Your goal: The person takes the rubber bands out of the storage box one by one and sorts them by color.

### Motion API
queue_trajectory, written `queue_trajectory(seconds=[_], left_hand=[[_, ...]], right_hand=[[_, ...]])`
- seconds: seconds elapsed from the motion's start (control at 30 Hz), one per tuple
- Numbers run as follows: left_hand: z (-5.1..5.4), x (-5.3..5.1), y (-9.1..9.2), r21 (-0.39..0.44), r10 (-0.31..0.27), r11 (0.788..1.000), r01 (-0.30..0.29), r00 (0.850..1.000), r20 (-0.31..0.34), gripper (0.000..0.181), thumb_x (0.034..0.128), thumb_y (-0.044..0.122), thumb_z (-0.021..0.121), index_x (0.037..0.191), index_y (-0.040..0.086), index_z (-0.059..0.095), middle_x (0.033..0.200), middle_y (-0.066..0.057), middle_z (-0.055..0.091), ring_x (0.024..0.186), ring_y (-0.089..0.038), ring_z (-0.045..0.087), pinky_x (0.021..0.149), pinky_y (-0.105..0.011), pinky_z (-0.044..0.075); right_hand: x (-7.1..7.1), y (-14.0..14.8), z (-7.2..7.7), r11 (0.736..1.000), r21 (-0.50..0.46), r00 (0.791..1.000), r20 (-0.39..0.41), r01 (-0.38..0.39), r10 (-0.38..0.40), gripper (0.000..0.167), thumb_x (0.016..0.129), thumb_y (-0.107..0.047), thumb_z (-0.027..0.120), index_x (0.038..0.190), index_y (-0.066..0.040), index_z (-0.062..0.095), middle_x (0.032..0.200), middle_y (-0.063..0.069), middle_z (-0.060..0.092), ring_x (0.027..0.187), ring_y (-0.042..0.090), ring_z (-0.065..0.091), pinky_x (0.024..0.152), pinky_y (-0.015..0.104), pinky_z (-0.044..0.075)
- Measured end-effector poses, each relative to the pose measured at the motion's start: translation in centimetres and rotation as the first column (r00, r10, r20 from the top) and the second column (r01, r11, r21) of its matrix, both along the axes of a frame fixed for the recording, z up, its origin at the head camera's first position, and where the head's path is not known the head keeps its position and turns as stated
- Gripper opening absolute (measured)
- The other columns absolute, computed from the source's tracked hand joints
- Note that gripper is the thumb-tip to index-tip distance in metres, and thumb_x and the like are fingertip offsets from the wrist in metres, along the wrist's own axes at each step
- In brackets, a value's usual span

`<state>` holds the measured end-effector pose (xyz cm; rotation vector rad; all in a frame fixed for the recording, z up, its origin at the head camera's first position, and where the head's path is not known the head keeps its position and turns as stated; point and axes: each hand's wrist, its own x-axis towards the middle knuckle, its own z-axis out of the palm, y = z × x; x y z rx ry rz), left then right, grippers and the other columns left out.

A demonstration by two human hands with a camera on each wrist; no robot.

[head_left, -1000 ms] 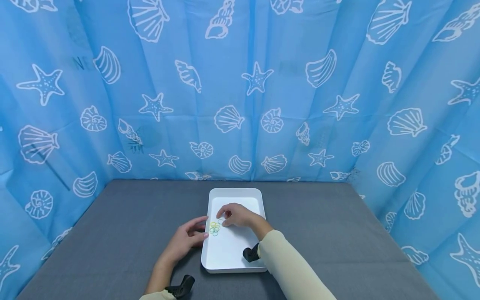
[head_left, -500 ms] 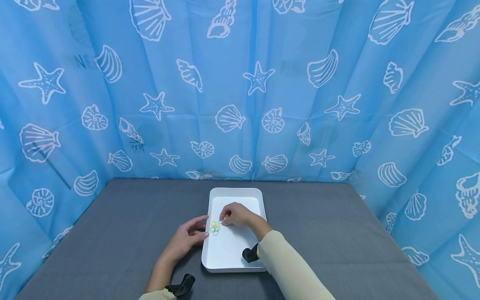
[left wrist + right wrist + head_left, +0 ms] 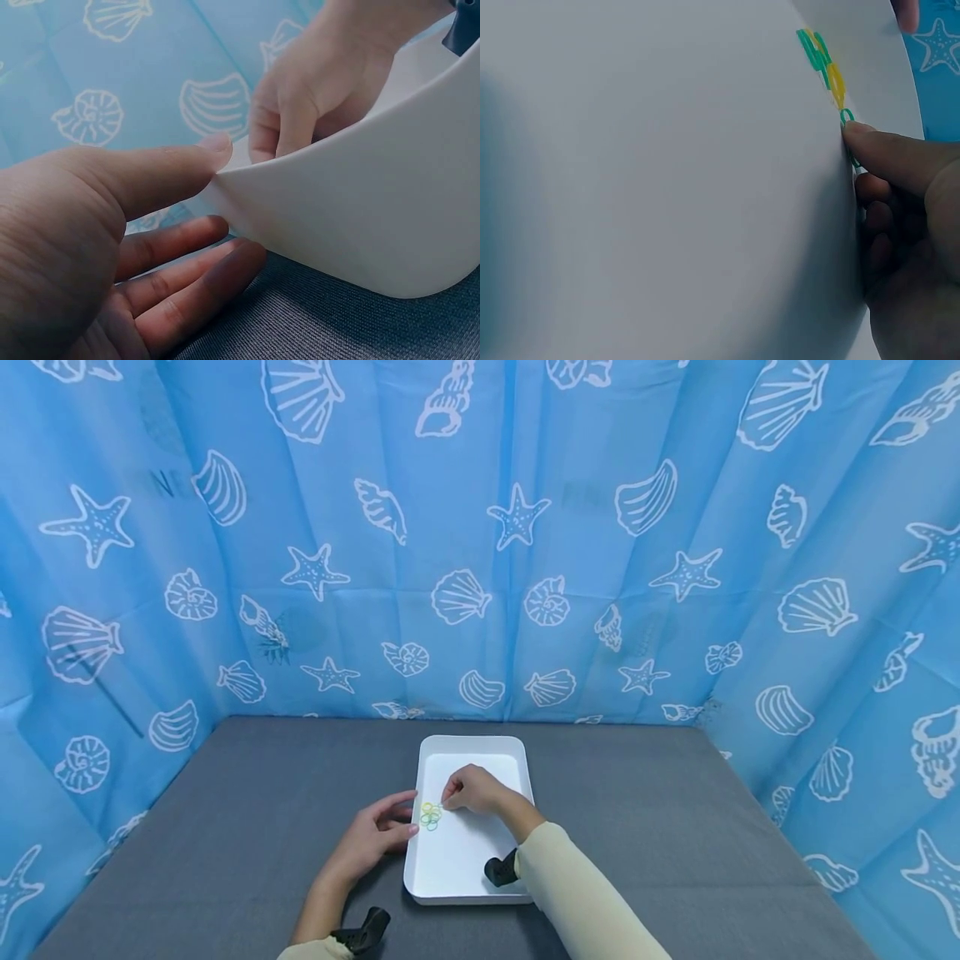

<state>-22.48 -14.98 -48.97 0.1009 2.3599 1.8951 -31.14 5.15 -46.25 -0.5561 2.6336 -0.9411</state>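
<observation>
A white rectangular tray (image 3: pixel 465 881) stands on the grey table. Inside, near its left wall, several small yellow and green rubber bands (image 3: pixel 430 816) lie in a cluster. Over the tray floor, my right hand (image 3: pixel 474 789) pinches a green rubber band (image 3: pixel 847 116) between thumb and fingers, just beside the cluster. Part of that band is hidden by the thumb. My left hand (image 3: pixel 372 835) rests against the tray's left side; in the left wrist view its thumb (image 3: pixel 214 150) touches the rim, with the other fingers extended along the outer wall.
Grey cloth (image 3: pixel 285 802) covers the table around the tray. A blue curtain (image 3: pixel 480 543) with white shells and starfish hangs behind and at both sides. Black wrist-camera mounts (image 3: pixel 365 931) sit at both wrists.
My right hand's fingers have closed together on a band and shifted slightly to the right. The left hand and the tray stay nearly where they were.
</observation>
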Motion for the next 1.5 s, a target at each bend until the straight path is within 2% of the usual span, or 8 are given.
queue_trajectory(seconds=[0.13,0.27,0.6,0.87,1.1,1.33,1.5], left_hand=[[-0.3,-0.2,0.1,-0.008,0.006,1.000,-0.006,1.000,0.007,0.054,0.0892,0.013,0.071,0.140,0.009,0.052,0.125,-0.018,0.058,0.095,-0.026,0.064,0.077,-0.041,0.056],[-0.2,-0.1,0.1,-0.011,0.007,1.000,-0.007,1.000,0.008,0.054,0.0893,0.012,0.071,0.140,0.009,0.052,0.124,-0.018,0.059,0.095,-0.026,0.064,0.077,-0.041,0.056],[-0.2,-0.1,0.0,0.008,0.002,1.000,-0.002,1.000,0.007,0.056,0.0885,0.015,0.072,0.140,0.010,0.052,0.125,-0.017,0.059,0.096,-0.025,0.064,0.077,-0.041,0.056],[0.6,0.2,0.0,0.011,0.002,1.000,-0.002,1.000,-0.007,0.056,0.0881,0.017,0.073,0.139,0.010,0.052,0.124,-0.017,0.059,0.095,-0.025,0.065,0.078,-0.040,0.056],[0.0,0.2,0.0,0.008,-0.021,1.000,0.021,1.000,0.003,0.058,0.0874,0.021,0.074,0.140,0.012,0.052,0.126,-0.017,0.058,0.096,-0.024,0.064,0.078,-0.039,0.056],[0.1,0.2,0.0,0.023,-0.011,1.000,0.011,1.000,-0.002,0.058,0.0882,0.019,0.073,0.141,0.010,0.050,0.127,-0.019,0.057,0.096,-0.024,0.064,0.078,-0.041,0.056],[0.2,0.2,-0.1,0.015,-0.013,1.000,0.013,1.000,0.006,0.058,0.0882,0.021,0.073,0.141,0.011,0.051,0.126,-0.017,0.058,0.096,-0.023,0.064,0.078,-0.039,0.056]], right_hand=[[0.1,0.2,-0.1,1.000,-0.015,1.000,-0.022,0.000,0.000,0.012,0.087,-0.011,0.073,0.076,-0.014,0.069,0.073,-0.004,0.062,0.068,0.012,0.052,0.067,0.028,0.042],[0.0,0.3,-0.1,1.000,-0.016,0.999,-0.048,-0.008,0.008,0.013,0.087,-0.010,0.072,0.075,-0.014,0.069,0.073,-0.005,0.061,0.067,0.011,0.052,0.065,0.026,0.042],[-0.4,1.2,0.3,0.999,-0.042,0.998,-0.054,0.028,-0.030,0.013,0.089,-0.009,0.070,0.077,-0.013,0.067,0.073,-0.003,0.059,0.067,0.012,0.050,0.061,0.025,0.041],[-1.1,2.2,2.1,0.997,-0.062,0.996,-0.076,0.051,-0.055,0.011,0.089,-0.006,0.069,0.079,-0.009,0.068,0.074,-0.002,0.059,0.068,0.013,0.050,0.059,0.026,0.042],[-1.3,4.1,3.4,0.994,-0.088,0.990,-0.124,0.062,-0.072,0.009,0.092,-0.009,0.067,0.083,-0.009,0.068,0.076,-0.001,0.059,0.071,0.015,0.051,0.062,0.027,0.044],[-1.6,6.1,4.2,0.976,-0.188,0.982,-0.134,0.109,-0.135,0.007,0.092,-0.006,0.066,0.085,-0.007,0.068,0.078,0.001,0.059,0.073,0.018,0.051,0.064,0.030,0.044],[-1.6,7.8,4.0,0.958,-0.236,0.963,-0.171,0.164,-0.207,0.006,0.092,-0.007,0.066,0.087,-0.005,0.068,0.078,0.002,0.059,0.071,0.018,0.051,0.063,0.031,0.045]])
